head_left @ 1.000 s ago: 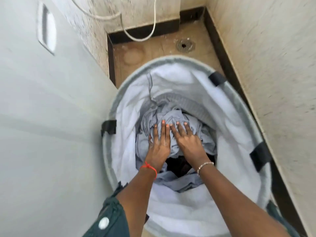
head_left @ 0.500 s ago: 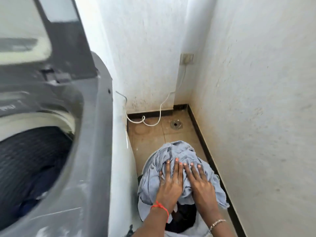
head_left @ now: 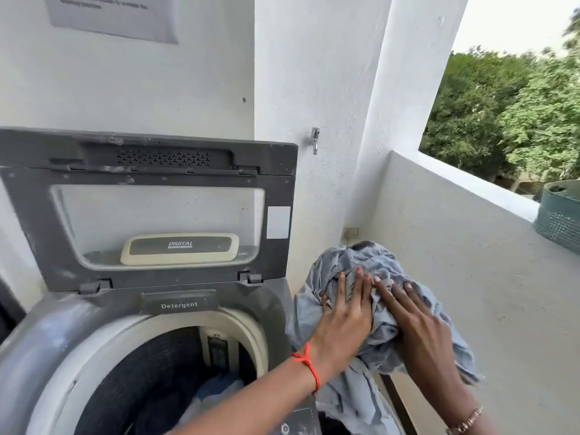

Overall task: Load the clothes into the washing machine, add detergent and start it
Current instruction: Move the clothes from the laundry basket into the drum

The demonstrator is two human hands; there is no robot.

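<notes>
I was mid-load: my left hand (head_left: pixel 343 312) and right hand (head_left: pixel 414 321) clasped a bundle of pale blue clothes (head_left: pixel 361 268), fingers spread flat over it, held up just right of the washing machine (head_left: pixel 273 309). Its lid (head_left: pixel 31 221) stood open; the drum (head_left: pixel 157 372) seemed already partly filled. Next, I judged, swing left and drop the bundle in.

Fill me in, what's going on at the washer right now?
A person is loading laundry. Both hands, the left hand and the right hand, hold a bundle of grey-blue clothes in the air, just right of the washing machine. Its lid stands open, and some blue clothes already lie in the drum. The bundle is not in yet. The detergent drawer looks shut.
</notes>
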